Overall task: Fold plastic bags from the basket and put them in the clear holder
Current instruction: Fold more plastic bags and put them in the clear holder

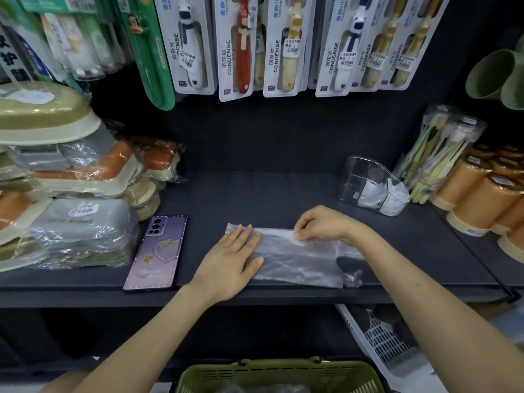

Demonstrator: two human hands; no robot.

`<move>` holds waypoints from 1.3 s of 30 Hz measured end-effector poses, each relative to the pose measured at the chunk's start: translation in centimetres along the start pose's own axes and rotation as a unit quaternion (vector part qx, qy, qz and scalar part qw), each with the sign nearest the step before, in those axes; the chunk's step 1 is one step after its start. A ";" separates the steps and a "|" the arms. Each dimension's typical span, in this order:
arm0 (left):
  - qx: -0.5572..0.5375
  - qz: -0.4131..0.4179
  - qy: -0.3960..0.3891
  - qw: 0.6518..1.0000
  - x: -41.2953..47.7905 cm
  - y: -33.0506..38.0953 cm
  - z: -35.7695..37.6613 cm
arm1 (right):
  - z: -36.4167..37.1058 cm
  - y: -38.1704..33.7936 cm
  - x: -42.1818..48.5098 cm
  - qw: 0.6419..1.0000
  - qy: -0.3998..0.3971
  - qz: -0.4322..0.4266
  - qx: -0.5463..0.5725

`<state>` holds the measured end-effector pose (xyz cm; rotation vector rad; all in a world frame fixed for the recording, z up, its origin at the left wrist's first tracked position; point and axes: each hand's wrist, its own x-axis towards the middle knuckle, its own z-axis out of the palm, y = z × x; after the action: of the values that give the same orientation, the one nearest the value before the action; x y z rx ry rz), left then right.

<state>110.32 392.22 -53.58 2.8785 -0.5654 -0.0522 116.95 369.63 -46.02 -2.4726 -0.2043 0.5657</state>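
A clear plastic bag (300,260) lies flat on the dark shelf (255,194), partly folded lengthwise. My left hand (231,259) presses flat on the bag's left end with straight fingers. My right hand (320,224) pinches the bag's far edge near its middle. The clear holder (365,180) stands at the right rear of the shelf with folded white bags in its compartments. The green basket (280,375) sits below the shelf at the bottom of the view, with crumpled plastic inside.
A purple phone (157,252) lies left of the bag. Wrapped soap boxes (71,194) are stacked at the left, orange cups (487,191) and toothbrush packs (442,148) at the right. Carded toothbrushes (241,43) hang above. A white crate (380,338) sits below right.
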 end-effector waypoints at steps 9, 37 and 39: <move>0.005 -0.016 -0.007 1.000 0.1 0.2 0.1 | 10.2 0.0 -2.3 0.905 0.216 -0.152 -0.334; -0.168 -0.020 0.021 0.985 0.0 -0.2 -1.0 | 7.5 7.4 -6.9 0.853 0.335 -0.308 -0.258; -0.236 -0.008 0.081 0.968 -0.4 -0.7 -1.6 | 7.1 7.2 -6.9 0.873 0.323 -0.288 -0.228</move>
<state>110.30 393.29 -52.13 2.3956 -0.4296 0.0408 107.77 365.57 -52.98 -2.6834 -0.8355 -0.6280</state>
